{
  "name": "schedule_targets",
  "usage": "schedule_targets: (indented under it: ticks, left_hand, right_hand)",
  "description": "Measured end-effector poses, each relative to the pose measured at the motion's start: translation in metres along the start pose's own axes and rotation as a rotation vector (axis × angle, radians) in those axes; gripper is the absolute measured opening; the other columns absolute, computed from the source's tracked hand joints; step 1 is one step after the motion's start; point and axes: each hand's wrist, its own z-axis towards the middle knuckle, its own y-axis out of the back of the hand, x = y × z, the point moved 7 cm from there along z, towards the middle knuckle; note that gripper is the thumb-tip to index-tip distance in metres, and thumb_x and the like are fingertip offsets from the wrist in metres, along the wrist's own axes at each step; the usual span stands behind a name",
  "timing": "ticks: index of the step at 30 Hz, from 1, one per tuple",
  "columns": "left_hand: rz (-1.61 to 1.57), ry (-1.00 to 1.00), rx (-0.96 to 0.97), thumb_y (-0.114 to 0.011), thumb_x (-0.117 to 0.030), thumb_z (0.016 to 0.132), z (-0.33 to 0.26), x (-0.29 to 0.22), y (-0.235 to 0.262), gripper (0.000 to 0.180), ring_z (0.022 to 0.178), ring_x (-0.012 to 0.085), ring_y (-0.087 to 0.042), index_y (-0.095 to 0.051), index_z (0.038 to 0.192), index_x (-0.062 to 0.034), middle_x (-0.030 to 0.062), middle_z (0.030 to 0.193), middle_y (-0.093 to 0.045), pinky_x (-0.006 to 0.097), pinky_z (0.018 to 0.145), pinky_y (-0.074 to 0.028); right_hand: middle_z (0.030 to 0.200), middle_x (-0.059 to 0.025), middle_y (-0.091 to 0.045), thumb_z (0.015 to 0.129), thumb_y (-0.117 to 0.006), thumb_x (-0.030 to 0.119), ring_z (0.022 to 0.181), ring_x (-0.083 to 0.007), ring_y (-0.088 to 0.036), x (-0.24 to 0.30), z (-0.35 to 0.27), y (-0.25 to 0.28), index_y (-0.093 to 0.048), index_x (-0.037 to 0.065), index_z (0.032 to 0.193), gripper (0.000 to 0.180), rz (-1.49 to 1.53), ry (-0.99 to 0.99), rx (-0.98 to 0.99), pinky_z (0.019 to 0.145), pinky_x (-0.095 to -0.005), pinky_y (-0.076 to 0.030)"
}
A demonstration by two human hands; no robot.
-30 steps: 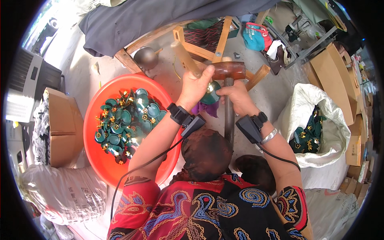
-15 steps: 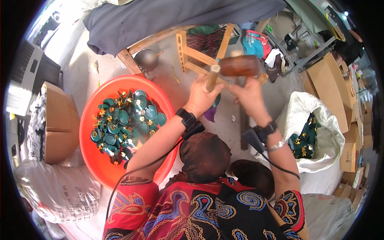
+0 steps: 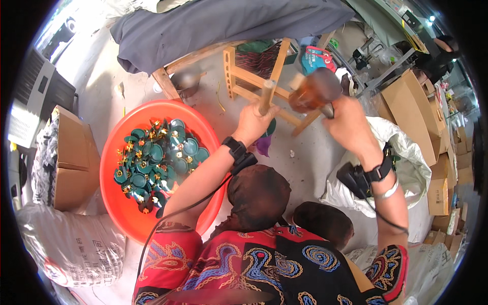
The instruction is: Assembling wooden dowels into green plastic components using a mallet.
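The mallet (image 3: pixel 315 91) has been swung away to the right since the earlier frames: a second ago its red-brown head was held close beside the wooden rod (image 3: pixel 266 97), with the handle lying toward the near side, whereas now the head is tilted and blurred, and a gap is left between the two tools. The right hand (image 3: pixel 351 124) has been carried to the right with it, so that the white sack (image 3: pixel 414 162) is now partly covered by the wrist and forearm. The mallet handle is gripped in the closed right fist. The wooden rod, which leaned to the left a second ago, is now held nearly upright, clasped in the curled fingers of the left hand (image 3: pixel 254 121). A green and purple piece (image 3: pixel 263 144) is seen just on the near side of that hand; whether it is touched cannot be told.

The pale floor (image 3: pixel 305 173) is marked with small scraps. At left, a red basin (image 3: pixel 127 213) is heaped with green discs (image 3: pixel 157 152) bearing gold-coloured parts. A cardboard box (image 3: pixel 79 157) is placed farther left, with a stuffed sack (image 3: pixel 76 249) nearer. On the far side, a wooden frame (image 3: pixel 229 76) is overlooked by grey cloth (image 3: pixel 223 30). Cardboard cartons (image 3: pixel 412 112) are stacked at right.
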Motion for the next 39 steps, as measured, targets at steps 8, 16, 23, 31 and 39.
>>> schedule_targets:
  ticks: [8,16,23,31,39]
  left_hand:
    - [-0.371,0.351,-0.03,-0.055,-0.036,0.088,-0.016,0.02,0.056,0.035,0.053,0.0114,-0.054,-0.064,0.076,-0.0044,0.0031,0.058,-0.057,0.029,0.048,-0.045]
    - [0.077,0.09,0.035,-0.062,-0.035,0.077,-0.009,0.013,-0.016,0.034,0.077,0.0379,-0.057,-0.061,0.098,-0.0078,0.0219,0.082,-0.058,0.046,0.067,-0.046]
    - [0.097,0.044,-0.067,-0.06,-0.035,0.078,-0.008,-0.002,0.005,0.03,0.077,0.0398,-0.057,-0.06,0.081,-0.0056,0.0214,0.076,-0.058,0.047,0.066,-0.045]
    - [0.108,0.046,0.038,-0.06,-0.033,0.078,-0.006,-0.012,-0.026,0.033,0.08,0.0394,-0.058,-0.059,0.079,0.0004,0.0237,0.079,-0.06,0.047,0.068,-0.046]
    - [0.122,0.039,-0.083,-0.062,-0.032,0.081,-0.013,0.004,0.047,0.029,0.082,0.0368,-0.059,-0.063,0.091,-0.0042,0.0198,0.086,-0.062,0.041,0.072,-0.048]
  right_hand:
    - [0.072,-0.0248,-0.057,0.064,-0.062,0.016,0.07,-0.0407,-0.057,0.032,-0.049,-0.084,-0.057,-0.004,0.076,0.024,0.218,-0.106,0.19,0.064,-0.043,-0.047]
    - [0.07,-0.0051,-0.05,0.067,-0.072,0.009,0.056,-0.0137,-0.045,-0.032,-0.101,-0.096,-0.051,-0.003,0.091,0.034,0.65,-0.278,0.035,0.051,-0.0287,-0.041]
    - [0.066,-0.0045,-0.048,0.069,-0.068,0.005,0.051,-0.013,-0.042,-0.025,-0.081,-0.116,-0.047,0.0,0.092,0.031,0.766,-0.242,0.199,0.046,-0.0272,-0.038]
    - [0.067,-0.006,-0.05,0.069,-0.07,0.008,0.053,-0.0137,-0.046,0.026,-0.083,-0.058,-0.049,-0.003,0.101,0.04,0.676,0.088,-0.044,0.047,-0.0281,-0.039]
    - [0.084,-0.0033,-0.058,0.074,-0.067,0.007,0.075,-0.0126,-0.054,0.058,-0.001,0.052,-0.057,-0.002,0.101,0.03,0.482,0.118,-0.349,0.067,-0.0267,-0.044]
